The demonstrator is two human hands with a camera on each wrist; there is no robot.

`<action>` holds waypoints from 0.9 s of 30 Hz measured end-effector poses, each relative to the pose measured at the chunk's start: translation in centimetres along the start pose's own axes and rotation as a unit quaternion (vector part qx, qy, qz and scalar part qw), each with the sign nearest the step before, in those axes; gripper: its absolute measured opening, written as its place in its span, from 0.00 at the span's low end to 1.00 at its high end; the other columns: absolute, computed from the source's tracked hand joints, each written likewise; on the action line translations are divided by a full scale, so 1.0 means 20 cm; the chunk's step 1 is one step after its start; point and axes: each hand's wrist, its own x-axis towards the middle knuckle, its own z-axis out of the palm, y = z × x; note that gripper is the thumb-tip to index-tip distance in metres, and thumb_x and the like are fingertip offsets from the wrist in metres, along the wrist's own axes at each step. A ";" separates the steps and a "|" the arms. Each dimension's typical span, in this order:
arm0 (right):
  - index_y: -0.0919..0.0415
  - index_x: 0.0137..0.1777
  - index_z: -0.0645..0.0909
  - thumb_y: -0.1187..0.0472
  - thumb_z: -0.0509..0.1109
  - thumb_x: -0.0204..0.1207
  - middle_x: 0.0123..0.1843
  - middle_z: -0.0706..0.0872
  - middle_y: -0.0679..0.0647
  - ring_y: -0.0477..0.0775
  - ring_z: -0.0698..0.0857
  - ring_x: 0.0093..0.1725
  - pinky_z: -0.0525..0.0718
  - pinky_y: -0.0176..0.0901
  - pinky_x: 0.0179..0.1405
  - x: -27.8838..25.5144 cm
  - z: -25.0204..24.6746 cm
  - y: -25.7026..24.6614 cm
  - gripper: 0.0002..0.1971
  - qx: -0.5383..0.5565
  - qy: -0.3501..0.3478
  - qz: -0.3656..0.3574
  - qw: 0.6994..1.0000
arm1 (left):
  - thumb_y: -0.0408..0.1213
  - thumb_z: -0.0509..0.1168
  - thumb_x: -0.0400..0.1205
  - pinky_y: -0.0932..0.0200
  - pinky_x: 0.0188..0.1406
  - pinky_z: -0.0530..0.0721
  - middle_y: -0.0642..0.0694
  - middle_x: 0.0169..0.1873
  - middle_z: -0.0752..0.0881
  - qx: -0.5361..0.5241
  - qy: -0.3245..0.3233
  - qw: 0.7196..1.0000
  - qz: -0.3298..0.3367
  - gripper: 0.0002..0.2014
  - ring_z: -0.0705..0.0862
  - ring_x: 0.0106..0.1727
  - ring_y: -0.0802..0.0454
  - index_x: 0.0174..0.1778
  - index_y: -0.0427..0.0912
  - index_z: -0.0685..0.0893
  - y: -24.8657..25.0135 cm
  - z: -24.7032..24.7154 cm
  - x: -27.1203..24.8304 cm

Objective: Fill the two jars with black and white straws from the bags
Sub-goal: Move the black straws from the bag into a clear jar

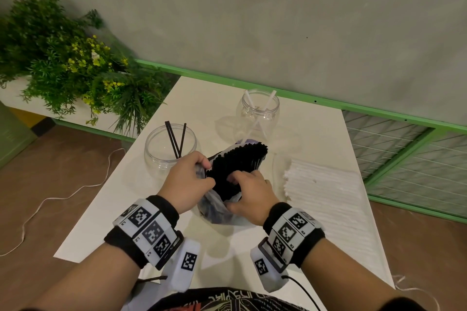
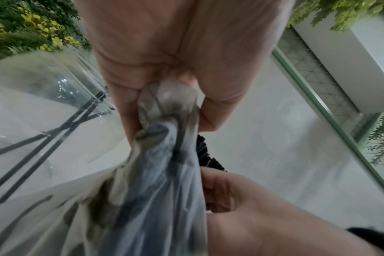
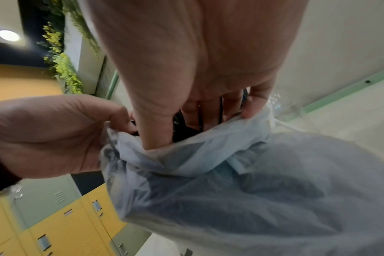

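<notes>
A clear plastic bag [image 1: 217, 212] full of black straws [image 1: 240, 161] stands in the middle of the white table [image 1: 106, 212]. My left hand [image 1: 188, 179] grips the bag's bunched left edge [image 2: 164, 107]. My right hand [image 1: 249, 190] reaches into the bag's mouth, fingers [image 3: 210, 110] curled round black straws, thumb against the plastic [image 3: 208, 152]. The left jar [image 1: 169, 146] holds three black straws [image 1: 177, 140]. The right jar [image 1: 260, 110] holds two white straws [image 1: 267, 101]. A bag of white straws [image 1: 326, 184] lies at the right.
A planter with green and yellow foliage [image 1: 68, 63] stands left of the table. A green-framed mesh fence [image 1: 404, 149] runs behind and to the right. A white cable [image 1: 63, 194] trails over the brown floor. Yellow lockers [image 3: 61, 230] show in the right wrist view.
</notes>
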 end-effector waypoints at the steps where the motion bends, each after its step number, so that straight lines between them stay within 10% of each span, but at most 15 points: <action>1: 0.50 0.64 0.76 0.48 0.74 0.67 0.56 0.78 0.45 0.55 0.70 0.62 0.71 0.50 0.59 0.01 0.00 0.00 0.25 -0.001 -0.003 0.008 1.000 | 0.24 0.68 0.72 0.75 0.29 0.71 0.52 0.39 0.81 -0.001 0.001 1.000 0.001 0.11 0.78 0.36 0.60 0.43 0.44 0.77 0.00 0.00 0.00; 10: 0.48 0.46 0.73 0.52 0.73 0.68 0.42 0.82 0.47 0.55 0.76 0.49 0.73 0.52 0.52 0.02 0.00 0.01 0.12 0.083 0.031 0.003 0.996 | 0.25 0.67 0.72 0.64 0.38 0.73 0.48 0.43 0.84 0.004 0.005 1.000 -0.004 0.13 0.81 0.44 0.53 0.42 0.50 0.78 -0.02 -0.01 -0.02; 18: 0.54 0.40 0.78 0.52 0.75 0.70 0.38 0.83 0.47 0.52 0.81 0.43 0.82 0.54 0.47 -0.01 -0.13 0.10 0.10 0.246 0.264 0.007 0.932 | 0.25 0.67 0.73 0.74 0.34 0.72 0.46 0.44 0.84 0.001 0.034 0.999 0.000 0.11 0.80 0.41 0.58 0.45 0.45 0.79 -0.01 -0.02 -0.01; 23: 0.62 0.60 0.75 0.59 0.76 0.68 0.64 0.71 0.57 0.55 0.70 0.62 0.72 0.51 0.65 -0.01 -0.10 0.16 0.22 0.133 0.391 0.015 0.911 | 0.26 0.67 0.73 0.74 0.35 0.72 0.47 0.45 0.85 0.006 0.027 1.000 0.002 0.11 0.81 0.43 0.58 0.46 0.46 0.79 -0.01 0.00 -0.01; 27: 0.52 0.82 0.54 0.68 0.73 0.71 0.78 0.60 0.56 0.50 0.63 0.77 0.60 0.34 0.77 0.01 -0.12 0.22 0.43 0.175 0.283 -0.026 0.942 | 0.26 0.66 0.74 0.70 0.41 0.73 0.48 0.49 0.84 0.009 0.008 1.000 0.005 0.13 0.80 0.49 0.57 0.46 0.49 0.79 -0.02 0.01 0.00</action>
